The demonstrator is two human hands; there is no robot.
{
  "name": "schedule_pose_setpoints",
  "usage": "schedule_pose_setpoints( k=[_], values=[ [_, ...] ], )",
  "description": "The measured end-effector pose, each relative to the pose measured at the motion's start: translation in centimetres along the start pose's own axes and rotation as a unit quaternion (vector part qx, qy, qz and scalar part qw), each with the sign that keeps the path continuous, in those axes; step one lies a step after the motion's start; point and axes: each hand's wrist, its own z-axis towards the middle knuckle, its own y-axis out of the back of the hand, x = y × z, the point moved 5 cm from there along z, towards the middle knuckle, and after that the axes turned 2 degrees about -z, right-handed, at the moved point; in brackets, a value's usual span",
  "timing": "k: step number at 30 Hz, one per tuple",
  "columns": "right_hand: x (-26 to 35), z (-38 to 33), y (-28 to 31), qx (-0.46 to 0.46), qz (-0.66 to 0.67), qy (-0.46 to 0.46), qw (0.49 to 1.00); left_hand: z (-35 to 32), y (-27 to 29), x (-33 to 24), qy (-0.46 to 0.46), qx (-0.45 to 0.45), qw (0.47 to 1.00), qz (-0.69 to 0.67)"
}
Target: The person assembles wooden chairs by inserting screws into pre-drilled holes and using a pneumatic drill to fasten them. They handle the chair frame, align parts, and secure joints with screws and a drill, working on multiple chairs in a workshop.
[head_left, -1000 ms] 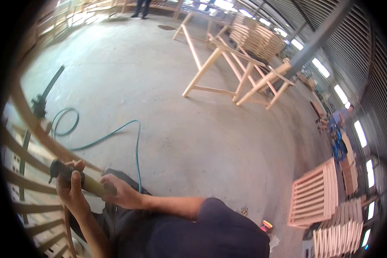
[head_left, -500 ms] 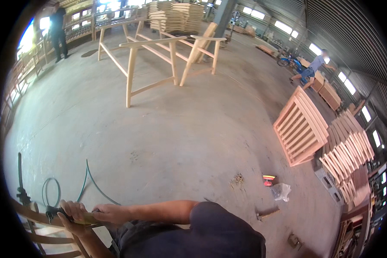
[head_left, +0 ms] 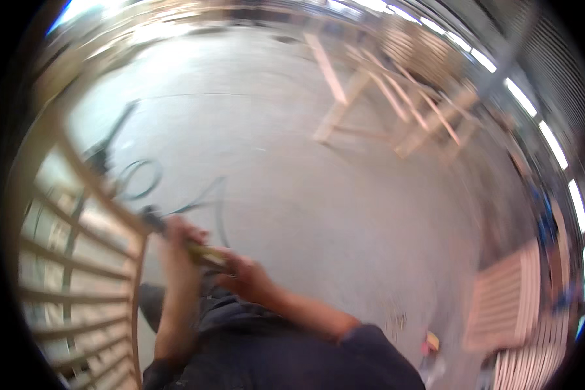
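Note:
Both my hands are closed on a long tool with a dark head and a yellowish body [head_left: 208, 257], probably a hand-held power tool; blur hides its exact kind. My left hand [head_left: 181, 233] wraps it just behind the head. Lower and to the right, my right hand [head_left: 242, 275] grips its rear end. The dark head sits beside the corner of a pale wooden slatted frame [head_left: 104, 198], which stands at my left; whether they touch I cannot tell. A black clamp-like bar [head_left: 114, 140] shows beyond the frame's far edge.
A thin green hose [head_left: 143, 188] loops on the concrete floor past my hands. Wooden chair side frames [head_left: 357, 97] stand at the far right. Stacked slatted panels [head_left: 504, 302] stand at the right, with a small red and yellow object [head_left: 430, 343] on the floor near them.
My view has swung left, so the room shifts right and blurs. More of the slatted frame shows. My hands, still on the tool, appear higher and farther right in view.

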Motion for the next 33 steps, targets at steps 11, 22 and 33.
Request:
schedule_pose_setpoints(
  k=[11,22,33],
  values=[
    [-2.6,3.4,-5.0,0.345,0.241,-0.242,0.874,-1.4,4.8,-3.8,-0.068,0.037,0.976,-0.202],
    [-3.6,10.3,-6.3,0.407,0.109,-0.275,0.864,0.2,8.1,-4.6,-0.147,-0.249,0.941,-0.178],
    [-4.2,13.1,-7.1,0.467,0.166,-0.287,0.819,2.2,8.2,-5.0,-0.174,-0.298,0.926,-0.153]
  ],
)
